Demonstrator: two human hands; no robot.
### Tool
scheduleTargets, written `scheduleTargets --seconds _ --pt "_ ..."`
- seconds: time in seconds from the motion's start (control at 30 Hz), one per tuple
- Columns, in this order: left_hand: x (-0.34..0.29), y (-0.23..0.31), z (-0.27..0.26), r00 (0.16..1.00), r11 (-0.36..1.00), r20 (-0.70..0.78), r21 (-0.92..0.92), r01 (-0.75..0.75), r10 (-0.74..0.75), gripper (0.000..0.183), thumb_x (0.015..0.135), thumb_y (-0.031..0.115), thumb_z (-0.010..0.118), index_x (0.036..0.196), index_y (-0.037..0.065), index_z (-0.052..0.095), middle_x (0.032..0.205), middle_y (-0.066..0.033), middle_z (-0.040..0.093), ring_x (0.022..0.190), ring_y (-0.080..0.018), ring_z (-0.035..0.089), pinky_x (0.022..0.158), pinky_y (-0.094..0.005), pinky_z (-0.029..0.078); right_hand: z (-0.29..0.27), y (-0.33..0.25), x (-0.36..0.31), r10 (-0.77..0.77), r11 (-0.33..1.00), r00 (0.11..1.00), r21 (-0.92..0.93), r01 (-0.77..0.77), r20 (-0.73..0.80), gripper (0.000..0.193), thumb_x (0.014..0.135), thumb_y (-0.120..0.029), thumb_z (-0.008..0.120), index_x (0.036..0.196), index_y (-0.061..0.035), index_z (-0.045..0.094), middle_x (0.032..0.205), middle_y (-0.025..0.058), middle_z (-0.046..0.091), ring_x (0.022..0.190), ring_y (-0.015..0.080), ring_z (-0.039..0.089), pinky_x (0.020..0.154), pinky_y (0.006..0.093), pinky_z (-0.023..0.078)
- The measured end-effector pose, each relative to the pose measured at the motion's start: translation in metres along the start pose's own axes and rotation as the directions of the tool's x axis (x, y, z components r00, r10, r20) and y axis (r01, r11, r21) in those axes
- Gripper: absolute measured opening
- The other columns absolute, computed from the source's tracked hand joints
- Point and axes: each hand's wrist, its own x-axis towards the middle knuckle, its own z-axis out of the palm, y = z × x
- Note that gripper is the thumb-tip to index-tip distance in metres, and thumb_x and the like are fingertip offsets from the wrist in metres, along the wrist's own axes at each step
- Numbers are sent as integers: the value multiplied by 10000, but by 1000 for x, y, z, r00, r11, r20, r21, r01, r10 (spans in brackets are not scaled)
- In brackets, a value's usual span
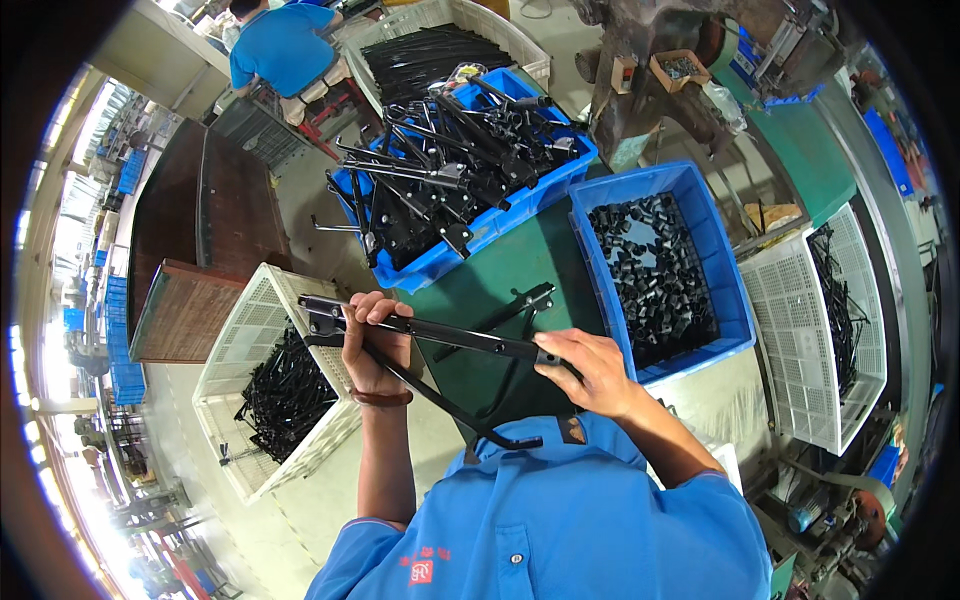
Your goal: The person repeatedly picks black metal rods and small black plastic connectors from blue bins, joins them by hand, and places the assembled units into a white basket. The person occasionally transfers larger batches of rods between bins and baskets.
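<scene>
A long black metal tube with a hinged rod (450,334) is held level across my chest. My left hand (377,342) wraps round it near its bracketed left end. The thinner bent rod (440,402) hangs from that end and slants down to the right. At the tube's other end my right hand (590,372) is closed, thumb and fingers pinching a short black end piece (546,357); I cannot tell whether it is a separate cap. Beneath, another black hinged metal piece (527,306) lies on the green tabletop (440,292).
Beyond the tabletop sits a blue bin (490,232) heaped with similar black assemblies. A second blue bin (735,290) on the right holds small black caps. White crates with black rods stand left (225,335) and right (785,300). A person in blue (285,50) sits far left.
</scene>
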Motion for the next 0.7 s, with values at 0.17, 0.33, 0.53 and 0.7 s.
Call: scheduleTargets --seconds 0.17,0.33,0.53,0.7 --pt "65 1 48 890 674 387 593 -441 241 138 914 137 583 965 91 463 892 -27 508 893 -191 526 1023 -466 345 -23 38 -2 513 849 831 272 -454 -215 545 844 -22 623 1348 -5 417 1166 176 602 1019 241 624 879 341 493" --pt "183 -12 92 576 -406 750 439 -802 -325 284 710 -48 632 962 67 572 1034 -72 639 1095 -258 572 1061 -456 329 -40 97 -45 713 675 675 449 -586 -189 365 940 -109 539 1276 16 466 1011 112 627 890 150 612 814 277 493" --pt "268 -27 -13 576 -579 331 99 -809 -748 456 683 -6 590 1114 140 613 1114 -46 593 1157 -229 505 1069 -443 290 -41 106 -54 639 769 764 111 -629 -95 306 879 -16 559 1185 -5 543 927 126 657 777 192 666 680 286 527" --pt "263 -41 -28 705 -674 70 237 -699 -706 697 666 -105 523 1294 197 515 1192 -51 534 1262 -267 405 1092 -428 227 -71 171 -94 660 696 708 -148 -702 -253 260 825 -47 599 1083 -18 591 850 157 662 769 285 662 664 352 521"
